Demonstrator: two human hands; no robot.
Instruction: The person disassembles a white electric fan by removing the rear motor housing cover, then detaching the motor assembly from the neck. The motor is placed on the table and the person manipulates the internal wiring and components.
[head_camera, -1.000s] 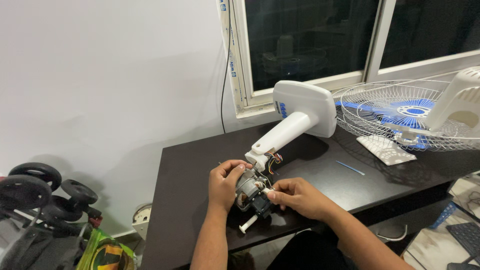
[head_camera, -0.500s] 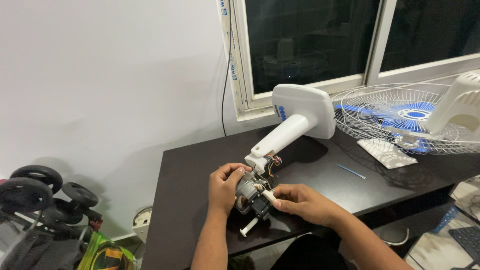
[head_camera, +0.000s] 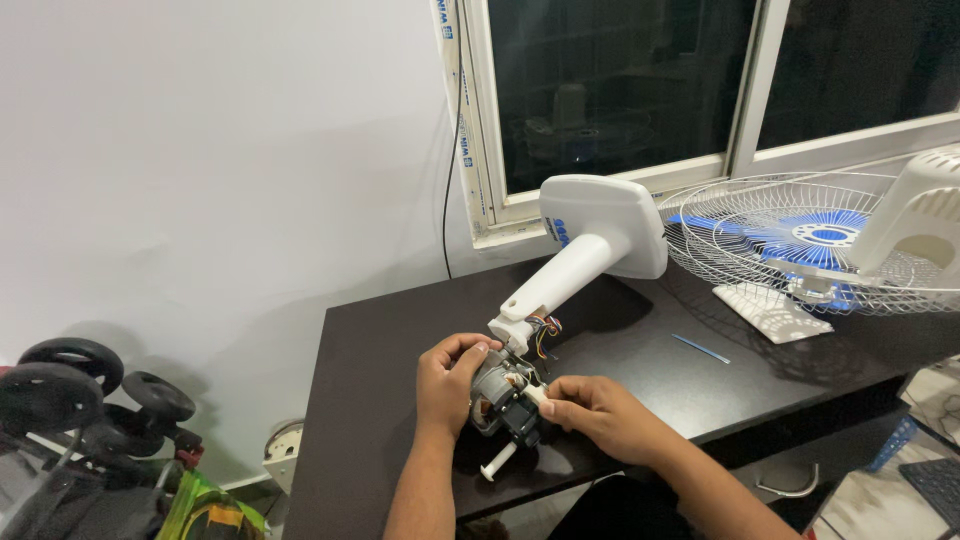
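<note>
A bare fan motor (head_camera: 503, 395), grey metal with a black gearbox and a white shaft, lies on the dark table (head_camera: 380, 340). My left hand (head_camera: 449, 380) wraps around its left side. The fingers of my right hand (head_camera: 590, 410) pinch a small white part on the motor's right side. Coloured wires (head_camera: 547, 327) run from the motor into the white fan neck and base (head_camera: 590, 240), which lies tilted on the table behind it.
A wire fan guard with a blue blade (head_camera: 800, 240) lies at the back right, with a white rear housing (head_camera: 920, 215) over it. A thin blue strip (head_camera: 700, 349) lies on the table. A folded stroller (head_camera: 80, 400) stands at the left.
My hands and the motor stay in nearly the same place. My right hand's fingers have shifted slightly on the small white part. The view has drifted a little.
</note>
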